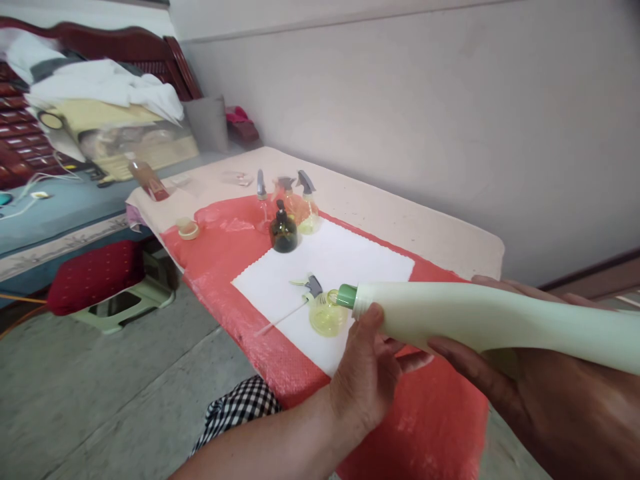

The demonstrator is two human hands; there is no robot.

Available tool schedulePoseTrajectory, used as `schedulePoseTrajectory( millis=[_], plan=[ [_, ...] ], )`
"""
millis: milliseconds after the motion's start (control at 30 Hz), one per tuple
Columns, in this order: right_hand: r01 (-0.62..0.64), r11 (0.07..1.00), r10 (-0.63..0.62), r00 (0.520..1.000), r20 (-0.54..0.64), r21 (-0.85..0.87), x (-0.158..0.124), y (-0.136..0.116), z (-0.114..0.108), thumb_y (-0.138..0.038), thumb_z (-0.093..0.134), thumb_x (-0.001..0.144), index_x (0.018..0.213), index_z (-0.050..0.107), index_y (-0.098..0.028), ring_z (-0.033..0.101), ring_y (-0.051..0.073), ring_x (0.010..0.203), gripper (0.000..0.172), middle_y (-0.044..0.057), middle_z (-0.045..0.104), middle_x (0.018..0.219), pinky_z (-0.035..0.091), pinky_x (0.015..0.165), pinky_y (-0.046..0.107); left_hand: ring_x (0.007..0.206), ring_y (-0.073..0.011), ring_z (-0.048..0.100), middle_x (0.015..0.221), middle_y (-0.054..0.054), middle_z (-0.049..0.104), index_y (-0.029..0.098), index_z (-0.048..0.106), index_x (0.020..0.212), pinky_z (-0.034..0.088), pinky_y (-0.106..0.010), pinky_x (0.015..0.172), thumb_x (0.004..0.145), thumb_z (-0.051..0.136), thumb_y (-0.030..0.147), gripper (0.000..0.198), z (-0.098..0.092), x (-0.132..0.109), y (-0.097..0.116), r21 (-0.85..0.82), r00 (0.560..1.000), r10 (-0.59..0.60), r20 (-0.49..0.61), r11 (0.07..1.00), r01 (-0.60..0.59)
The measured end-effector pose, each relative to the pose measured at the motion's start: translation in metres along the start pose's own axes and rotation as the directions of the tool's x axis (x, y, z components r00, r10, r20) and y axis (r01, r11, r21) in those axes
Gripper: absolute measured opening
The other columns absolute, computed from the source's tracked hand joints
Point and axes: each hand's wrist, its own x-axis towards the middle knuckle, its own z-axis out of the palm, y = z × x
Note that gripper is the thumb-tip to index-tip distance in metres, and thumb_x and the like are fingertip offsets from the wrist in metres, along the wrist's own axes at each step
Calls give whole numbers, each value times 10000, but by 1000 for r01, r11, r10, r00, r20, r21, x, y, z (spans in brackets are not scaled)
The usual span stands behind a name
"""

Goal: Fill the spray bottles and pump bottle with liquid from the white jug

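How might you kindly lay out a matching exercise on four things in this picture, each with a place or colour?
1. Large pale green bottle
2. Round bottle
3. Stool
4. Pump bottle

A. On the floor
B. Very dark
C. Held by the left hand and the right hand
D. Yellowish, at the green spout

Pairs: 1-C, 2-D, 3-A, 4-B

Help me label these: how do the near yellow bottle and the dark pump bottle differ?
Colour: the yellow bottle is pale and see-through; the dark pump bottle looks deep brownish-green.
Top: the yellow bottle has no pump fitted, while the dark pump bottle wears its black pump.
Place: the yellow bottle is by the mouth of the pale green container; the dark pump bottle stands farther back.
Both have rounded bodies.
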Motion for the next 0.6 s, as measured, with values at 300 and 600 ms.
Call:
schedulePoseTrajectory(
  millis=[300,600],
  plan=[
    [47,999,-47,999,-26,1,-1,2,2,-759,381,837,1320,492,-113,607,369,837,814,193,622,1038,403,587,385,1220,-371,511,1285,-181,591,166,606,1235,430,-504,948,861,544,568,553,0,0,-1,-10,1000,1,-13,1000,-1],
    [161,986,-167,957,-236,-46,2,8,16,-782,393,806,1232,549,-106,605,359,779,814,166,643,939,405,594,386,1246,-392,488,1312,-194,573,151,596,1251,429,-518,953,862,542,568,573,0,0,0,-13,1000,-3,-6,1000,3]
  ],
)
